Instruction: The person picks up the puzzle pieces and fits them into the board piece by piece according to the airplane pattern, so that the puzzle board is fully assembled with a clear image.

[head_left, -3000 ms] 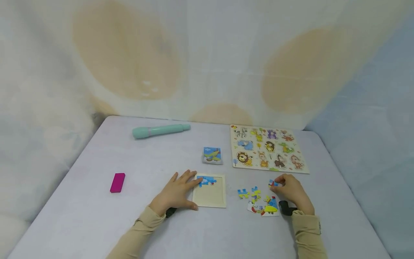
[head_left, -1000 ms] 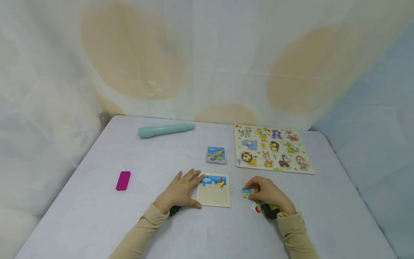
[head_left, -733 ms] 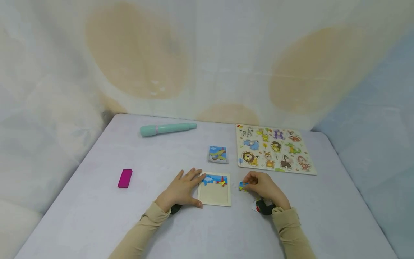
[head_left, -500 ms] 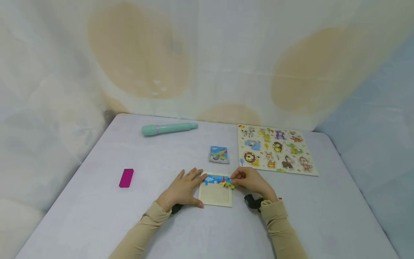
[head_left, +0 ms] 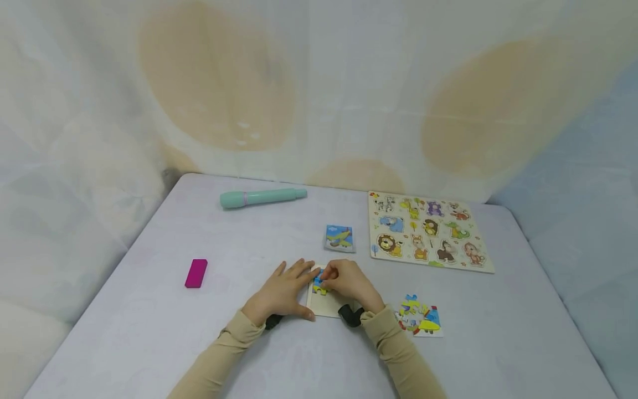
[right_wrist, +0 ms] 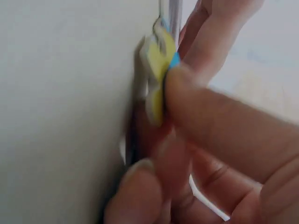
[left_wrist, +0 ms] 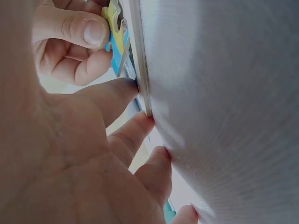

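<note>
My right hand [head_left: 349, 280] is over the upper part of a shallow wooden puzzle tray [head_left: 323, 306]. Between thumb and fingers it pinches a yellow-and-blue jigsaw piece [head_left: 319, 287]. In the right wrist view the piece [right_wrist: 158, 58] tilts close to the tray's bare base [right_wrist: 60, 116]. My left hand [head_left: 280, 291] lies spread along the tray's left side. From the left wrist, its fingertips show against the tray's edge [left_wrist: 141, 60], near the pinched piece [left_wrist: 117, 32]. The right hand covers most of the tray's top row.
Several loose jigsaw pieces [head_left: 430, 321] lie right of the right forearm. Behind the tray is a small airplane picture puzzle [head_left: 339, 238]. An animal puzzle board [head_left: 431, 233] lies back right, a teal torch-shaped object [head_left: 263, 197] back left, a magenta block [head_left: 196, 273] at left.
A blue-and-red piece went from the right hand into the tray's top row. The right hand then picked up the yellow-and-blue piece and carried it left over the tray. The left hand stayed put.
</note>
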A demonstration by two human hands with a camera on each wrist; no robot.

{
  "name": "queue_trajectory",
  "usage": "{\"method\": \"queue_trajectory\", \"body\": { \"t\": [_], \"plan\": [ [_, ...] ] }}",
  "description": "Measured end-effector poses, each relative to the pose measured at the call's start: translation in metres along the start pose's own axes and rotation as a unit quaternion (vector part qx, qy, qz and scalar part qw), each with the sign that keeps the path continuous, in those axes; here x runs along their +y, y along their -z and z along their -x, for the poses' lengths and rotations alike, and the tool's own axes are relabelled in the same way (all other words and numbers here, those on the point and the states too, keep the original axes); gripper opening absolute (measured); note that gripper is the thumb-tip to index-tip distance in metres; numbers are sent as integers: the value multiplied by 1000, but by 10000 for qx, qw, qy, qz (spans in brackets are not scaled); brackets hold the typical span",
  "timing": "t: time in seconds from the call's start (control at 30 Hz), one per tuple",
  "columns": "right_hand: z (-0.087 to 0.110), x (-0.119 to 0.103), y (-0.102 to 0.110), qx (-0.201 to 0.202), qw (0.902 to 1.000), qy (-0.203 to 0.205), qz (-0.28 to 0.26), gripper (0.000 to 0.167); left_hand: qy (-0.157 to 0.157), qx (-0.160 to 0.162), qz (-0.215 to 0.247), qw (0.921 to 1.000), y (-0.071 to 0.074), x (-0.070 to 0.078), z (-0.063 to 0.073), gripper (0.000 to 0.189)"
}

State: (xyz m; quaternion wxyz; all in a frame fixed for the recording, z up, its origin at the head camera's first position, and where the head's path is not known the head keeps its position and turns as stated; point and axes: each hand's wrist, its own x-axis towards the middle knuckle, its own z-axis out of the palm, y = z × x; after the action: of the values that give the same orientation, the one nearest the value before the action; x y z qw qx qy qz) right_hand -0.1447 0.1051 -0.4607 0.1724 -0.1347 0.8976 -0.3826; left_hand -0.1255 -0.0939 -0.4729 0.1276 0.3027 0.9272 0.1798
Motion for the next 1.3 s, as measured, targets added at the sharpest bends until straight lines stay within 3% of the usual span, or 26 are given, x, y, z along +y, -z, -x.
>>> {"method": "queue_trajectory", "body": {
  "t": [0.27,0.4,0.57,0.67,0.77,0.93,1.07,1.17,1.3],
  "plan": [
    [2,-2,-8,555,9956,263,707,10,-10,-62,-5,10000,0,1,-2,101],
    [2,2,-7,549,9975,208,403,9,13,-74,-11,10000,2,0,-3,100],
    [7,17,5,281,9987,221,-358,12,102,-105,-37,9999,0,0,-3,101],
    [19,34,23,288,9968,49,-740,19,164,-107,-18,9998,-1,0,-2,102],
    [39,57,43,534,9953,-296,-750,23,182,-98,-35,9998,-2,0,-2,102],
    [81,91,69,1186,9878,-999,-131,26,149,-57,-87,9998,0,0,-3,102],
    [109,102,73,1543,9776,-1403,301,32,166,-55,-131,9998,2,-2,-1,103],
    [117,105,69,1517,9785,-1339,401,45,210,-67,-82,9997,1,-4,1,103],
    [113,102,63,1402,9834,-1013,547,57,291,-40,-37,9996,0,-5,3,104]
  ]
}}
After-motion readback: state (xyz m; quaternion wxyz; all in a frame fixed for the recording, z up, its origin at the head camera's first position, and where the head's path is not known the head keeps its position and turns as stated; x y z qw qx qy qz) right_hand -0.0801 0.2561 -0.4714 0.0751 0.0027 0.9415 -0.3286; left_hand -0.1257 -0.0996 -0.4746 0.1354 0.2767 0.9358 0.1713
